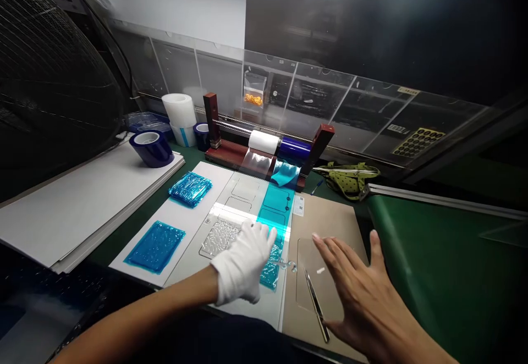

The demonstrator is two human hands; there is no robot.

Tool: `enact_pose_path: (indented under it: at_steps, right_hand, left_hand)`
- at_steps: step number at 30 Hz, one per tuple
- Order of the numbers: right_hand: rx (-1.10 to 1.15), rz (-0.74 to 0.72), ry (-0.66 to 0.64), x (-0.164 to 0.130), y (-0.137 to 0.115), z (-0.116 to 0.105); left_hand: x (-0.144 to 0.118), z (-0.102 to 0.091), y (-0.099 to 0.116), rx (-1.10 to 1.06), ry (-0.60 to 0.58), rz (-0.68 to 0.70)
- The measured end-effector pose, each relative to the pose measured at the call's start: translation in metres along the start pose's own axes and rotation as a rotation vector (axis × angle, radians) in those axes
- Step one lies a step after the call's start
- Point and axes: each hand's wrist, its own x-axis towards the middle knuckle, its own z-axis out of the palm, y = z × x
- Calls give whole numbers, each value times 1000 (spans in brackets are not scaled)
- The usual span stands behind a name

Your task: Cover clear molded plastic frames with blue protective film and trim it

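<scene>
My left hand (244, 261), in a white glove, presses down on a strip of teal film (277, 208) that lies over a white jig plate (241, 193) with rectangular cut-outs. Wrinkled clear film (216, 238) fills one cut-out just left of the glove. My bare right hand (359, 292) hovers flat with fingers spread over a clear plastic sheet (307, 259) on a tan board (330, 221). Metal tweezers (315, 303) lie on that sheet beside the right palm, not held.
A red tape dispenser (264, 152) with white and blue rolls stands behind the plate. Two crumpled blue film pieces (190, 188) (155, 246) lie on white paper at left. A blue tape roll (150, 147), a white roll (179, 115), a black fan at far left, and a clear barrier (330, 105) behind.
</scene>
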Motion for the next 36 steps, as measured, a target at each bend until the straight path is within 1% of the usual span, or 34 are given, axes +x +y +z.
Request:
enact_pose_path:
  at_steps: [1, 2, 4, 6, 8, 10, 12, 14, 15, 16, 17, 18, 19, 20, 21, 22, 24, 25, 26, 28, 30, 32, 34, 36]
  right_hand:
    - [60, 15, -5, -7, 6, 2]
    - [129, 31, -18, -13, 12, 5]
    - [256, 52, -55, -27, 22, 15]
    - [336, 40, -59, -38, 27, 30]
    - [368, 14, -43, -46, 31, 49]
    - [400, -8, -67, -50, 35, 62]
    - [463, -27, -136, -49, 38, 63]
    - [525, -12, -211, -45, 38, 54]
    - [545, 16, -236, -42, 36, 49]
    - [556, 62, -250, -38, 34, 45]
    - [559, 129, -251, -33, 31, 45]
    - [560, 214, -237, -27, 29, 50]
    - [564, 319, -207, -20, 27, 60]
    - [568, 439, -168, -13, 26, 75]
    - [573, 572, -127, -5, 27, 93]
    - [577, 706, -73, 3, 31, 115]
    - [570, 892, 32, 20, 44, 161]
    - [551, 951, 62, 28, 53, 183]
    - [532, 977, 62, 36, 63, 202]
    - [519, 968, 26, 51, 81, 232]
    - [527, 910, -47, 62, 94, 248]
    - [520, 848, -120, 68, 102, 251]
    - [463, 810, -168, 65, 104, 246]
    - [399, 810, -208, 50, 98, 235]
  left_hand:
    - [-5, 5, -9, -134, 17, 23]
    - [-12, 11, -18, -277, 40, 15]
    - [-24, 22, -32, -534, 10, 44]
    - [-33, 30, -39, -673, -23, 79]
    - [-38, 31, -42, -707, -40, 98]
    - [-41, 25, -43, -699, -64, 124]
    - [-42, 16, -43, -682, -86, 157]
    - [-39, 9, -42, -654, -88, 165]
    - [-36, 9, -40, -622, -69, 140]
    - [-31, 11, -38, -577, -28, 84]
    - [-24, 14, -35, -524, 27, 0]
    - [-15, 20, -33, -467, 91, -105]
    - [-5, 28, -31, -415, 161, -225]
    - [4, 37, -30, -376, 226, -341]
    - [14, 47, -29, -363, 269, -429]
    - [22, 56, -29, -372, 304, -489]
    - [32, 73, -29, -444, 330, -551]
    - [33, 80, -29, -496, 323, -566]
    - [33, 85, -28, -558, 308, -575]
    - [27, 91, -27, -705, 262, -563]
    - [16, 94, -27, -869, 189, -492]
    - [4, 97, -31, -997, 95, -435]
    - [-5, 103, -37, -1071, 28, -405]
    - [-6, 111, -44, -1129, 17, -368]
